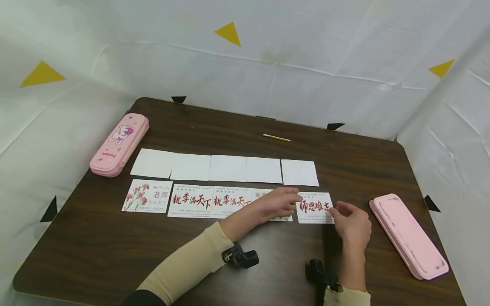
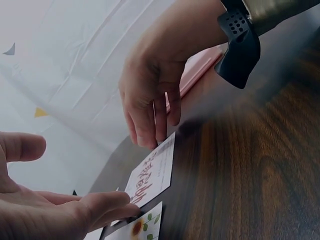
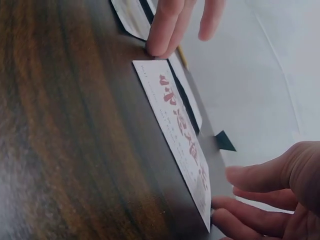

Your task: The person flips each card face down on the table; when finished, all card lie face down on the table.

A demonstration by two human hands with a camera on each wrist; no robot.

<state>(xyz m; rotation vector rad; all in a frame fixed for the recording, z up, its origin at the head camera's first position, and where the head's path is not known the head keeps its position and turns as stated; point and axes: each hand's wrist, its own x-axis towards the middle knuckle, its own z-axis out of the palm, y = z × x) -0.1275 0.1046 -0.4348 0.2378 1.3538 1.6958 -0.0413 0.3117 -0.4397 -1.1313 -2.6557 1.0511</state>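
A white card with red characters [image 1: 314, 216] lies at the right end of the front row of cards. My left hand [image 1: 276, 201] reaches over the sunflower card [image 1: 282, 218], partly hiding it, with its fingertips at the red-lettered card's left edge. At the opposite edge is my right hand [image 1: 354, 224], its fingertips touching or almost touching the card. The right wrist view shows the right thumb [image 3: 245, 177] raised apart from the fingers, and the card [image 3: 172, 120] lying flat between both hands. Straight fingers show on the left hand [image 2: 65, 212] in the left wrist view.
Further left in the front row are two red-lettered cards [image 1: 190, 211] and a carnation card [image 1: 147, 199]. Several blank white cards [image 1: 227, 168] form the row behind. A pencil [image 1: 277, 137] lies at the back. Pink pencil cases stand left [image 1: 119, 144] and right [image 1: 408, 236].
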